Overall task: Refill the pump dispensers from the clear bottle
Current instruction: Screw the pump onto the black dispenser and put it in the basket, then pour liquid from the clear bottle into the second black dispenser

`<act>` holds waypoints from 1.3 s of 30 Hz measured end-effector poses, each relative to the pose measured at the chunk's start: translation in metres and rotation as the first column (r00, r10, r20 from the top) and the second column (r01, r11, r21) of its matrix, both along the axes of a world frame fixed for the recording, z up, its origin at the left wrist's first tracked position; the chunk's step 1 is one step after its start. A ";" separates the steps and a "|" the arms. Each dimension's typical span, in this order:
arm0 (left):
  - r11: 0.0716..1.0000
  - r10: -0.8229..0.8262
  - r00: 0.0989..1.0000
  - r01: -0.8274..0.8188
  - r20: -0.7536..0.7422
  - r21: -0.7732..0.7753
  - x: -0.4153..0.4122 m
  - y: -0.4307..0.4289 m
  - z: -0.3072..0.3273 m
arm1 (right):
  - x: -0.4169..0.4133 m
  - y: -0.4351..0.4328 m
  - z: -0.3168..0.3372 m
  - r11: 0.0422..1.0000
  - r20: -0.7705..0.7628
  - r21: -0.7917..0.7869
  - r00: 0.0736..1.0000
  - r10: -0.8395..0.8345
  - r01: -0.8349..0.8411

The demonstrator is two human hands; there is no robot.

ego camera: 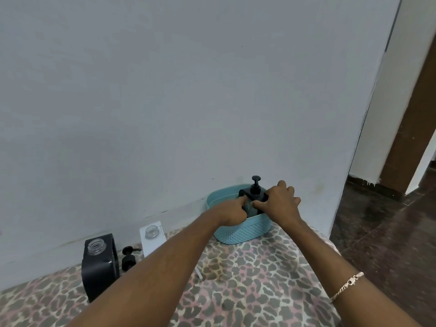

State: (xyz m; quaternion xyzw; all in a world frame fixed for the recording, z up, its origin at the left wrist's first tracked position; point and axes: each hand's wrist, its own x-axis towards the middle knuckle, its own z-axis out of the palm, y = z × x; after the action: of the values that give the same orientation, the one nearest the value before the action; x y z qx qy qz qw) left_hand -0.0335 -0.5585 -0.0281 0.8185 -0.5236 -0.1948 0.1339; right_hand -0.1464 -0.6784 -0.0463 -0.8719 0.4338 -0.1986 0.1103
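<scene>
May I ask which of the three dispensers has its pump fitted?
The black dispenser in the blue basket; the left black dispenser and the white dispenser have bare necks.

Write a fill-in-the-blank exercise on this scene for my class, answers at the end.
1. The left hand and right hand hold a ____ pump dispenser inside the blue basket.
2. A bracelet sits on the ____ wrist.
3. The white dispenser and the open black dispenser stand to the ____ of the basket.
Answers: black, right, left.
</scene>
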 end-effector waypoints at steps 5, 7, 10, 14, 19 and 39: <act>0.970 0.074 0.997 -0.079 -0.033 -0.232 -0.003 0.016 -0.001 | -0.008 0.011 0.003 0.998 0.017 0.066 1.000 0.011 -0.012; 0.925 0.098 0.991 -0.125 -0.093 -0.359 -0.006 0.027 0.001 | -0.014 0.020 0.005 0.997 0.076 0.080 0.997 0.017 -0.023; 0.796 0.120 0.968 -0.226 -0.220 -0.561 -0.016 0.047 0.003 | -0.025 0.040 0.011 0.997 0.203 0.060 0.979 0.038 -0.051; 0.678 0.088 0.954 -0.268 -0.287 -0.685 -0.034 0.083 0.011 | -0.032 0.073 0.022 0.995 0.363 0.015 0.928 0.088 -0.101; 0.582 0.095 0.942 -0.316 -0.323 -0.750 -0.046 0.140 0.016 | -0.037 0.116 0.026 0.980 0.483 -0.005 0.858 0.175 -0.197; 0.399 0.396 0.831 -0.539 -0.391 -0.742 -0.087 0.364 -0.016 | -0.022 0.306 0.000 0.822 0.568 0.047 0.692 0.445 -0.568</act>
State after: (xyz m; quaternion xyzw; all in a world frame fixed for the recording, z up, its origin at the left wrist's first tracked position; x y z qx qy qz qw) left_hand -0.1207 -0.1949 -0.0437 0.7506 -0.2881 0.0599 0.5916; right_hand -0.1686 -0.3720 -0.0466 -0.8491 0.1453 -0.3451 0.3725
